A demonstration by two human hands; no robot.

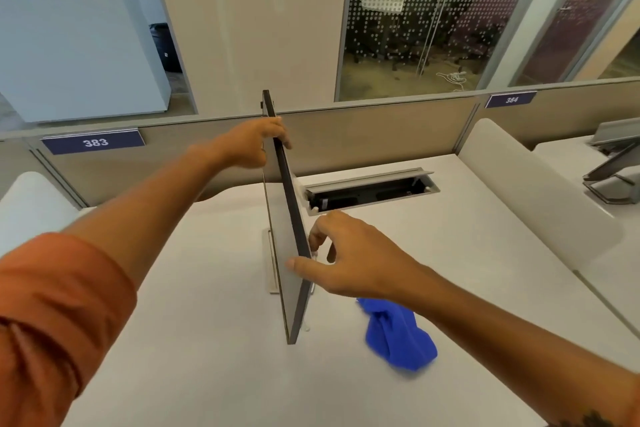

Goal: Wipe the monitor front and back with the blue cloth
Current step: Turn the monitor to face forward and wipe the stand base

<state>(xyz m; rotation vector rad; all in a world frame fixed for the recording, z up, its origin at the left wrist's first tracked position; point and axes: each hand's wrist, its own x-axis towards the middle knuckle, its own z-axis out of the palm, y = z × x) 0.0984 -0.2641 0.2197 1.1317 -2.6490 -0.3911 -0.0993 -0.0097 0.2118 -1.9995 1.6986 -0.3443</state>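
- Standing edge-on to the camera, the monitor [289,243] rests on its flat base on the white desk [207,340], apparently partway through a turn so that another face can be reached; this is a judgement from its angle alone.
- The left hand [254,142] grips the monitor's upper far edge, fingers curled over the top onto the dark side, thumb side against the pale side. Purpose appears to be steadying and steering the panel.
- The right hand [349,258] is at the monitor's near edge: thumb laid across the pale face, fingers bent behind the dark edge. It reads as a light pinch on the panel, though full contact by the fingers cannot be confirmed.
- The blue cloth [398,336] lies crumpled on the desk, just right of the monitor's near lower corner and under the right forearm. Neither hand holds it, so no wiping is under way.
- An open cable tray [367,191] sits in the desk right of the monitor, beyond the right hand.
- Risk, as judged: the panel could tip if either hold slips.
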